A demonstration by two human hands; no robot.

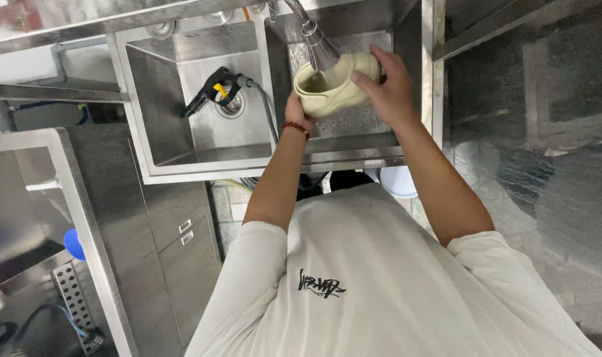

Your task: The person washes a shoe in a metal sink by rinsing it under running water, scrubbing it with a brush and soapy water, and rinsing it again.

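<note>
A cream-coloured shoe (334,84) is held over the right basin of a steel double sink (354,119). My right hand (388,86) grips it from the right side and top. My left hand (295,112), with a red bead bracelet at the wrist, holds it from below at the left. A flexible metal tap hose with a spray head (319,46) points into the shoe's opening. Whether water runs from it I cannot tell.
The left basin (208,99) holds a black and yellow spray gun (211,89) on a hose near the drain. Steel cabinets with drawers (175,244) stand at the left. A steel post (432,66) rises right of the sink. A blue object (74,243) sits at far left.
</note>
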